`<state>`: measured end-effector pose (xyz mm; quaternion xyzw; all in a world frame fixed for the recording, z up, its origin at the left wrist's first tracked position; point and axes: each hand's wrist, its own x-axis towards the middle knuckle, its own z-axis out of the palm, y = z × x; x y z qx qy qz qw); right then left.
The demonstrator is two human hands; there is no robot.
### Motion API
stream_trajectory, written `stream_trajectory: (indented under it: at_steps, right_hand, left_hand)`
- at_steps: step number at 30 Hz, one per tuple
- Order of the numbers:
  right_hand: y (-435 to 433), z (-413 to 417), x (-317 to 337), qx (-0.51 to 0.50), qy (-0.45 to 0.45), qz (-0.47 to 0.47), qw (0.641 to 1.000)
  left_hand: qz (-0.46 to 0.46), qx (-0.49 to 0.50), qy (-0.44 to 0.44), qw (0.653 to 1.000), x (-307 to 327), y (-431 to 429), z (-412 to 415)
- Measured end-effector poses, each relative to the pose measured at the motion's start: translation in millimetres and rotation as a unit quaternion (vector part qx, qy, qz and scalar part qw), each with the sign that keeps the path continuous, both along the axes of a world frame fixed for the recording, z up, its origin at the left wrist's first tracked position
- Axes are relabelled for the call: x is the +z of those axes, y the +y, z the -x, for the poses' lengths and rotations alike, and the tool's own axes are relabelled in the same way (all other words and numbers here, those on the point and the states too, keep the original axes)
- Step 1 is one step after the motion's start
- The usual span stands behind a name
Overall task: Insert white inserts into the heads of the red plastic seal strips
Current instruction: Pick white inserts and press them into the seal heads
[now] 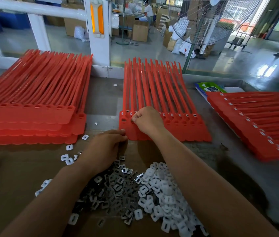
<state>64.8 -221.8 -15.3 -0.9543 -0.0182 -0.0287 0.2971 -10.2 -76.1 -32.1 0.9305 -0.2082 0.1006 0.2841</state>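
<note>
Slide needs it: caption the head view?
Right hand works at a head of the middle red plastic seal strips; left hand touches their corner, near white plastic inserts.

Lane between stacks, inserts perhaps crowding front
</note>
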Motion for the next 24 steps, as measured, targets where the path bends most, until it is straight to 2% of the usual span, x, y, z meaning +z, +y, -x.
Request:
stream_trajectory:
  at_steps: [10,18,24]
  right_hand:
    - [-1.0,-1.1,2.5,-0.027,-0.003,-0.042,0.999]
    - [4.2,-5.6,2.3,-0.052,0.005,-0.018,0.998]
    - [-4.3,-1.6,6.5,-0.007,0.004,-0.058,0.998]
  left_hand:
    - [-0.002,-0.001,0.009,1.0,1.2,-1.1,-0.5]
    - [0.0,0.0,0.006,1.0,-0.2,-1.0,-1.3]
    - [-0.001,0.0,0.007,1.0,-1.4,-0.6,-2.3]
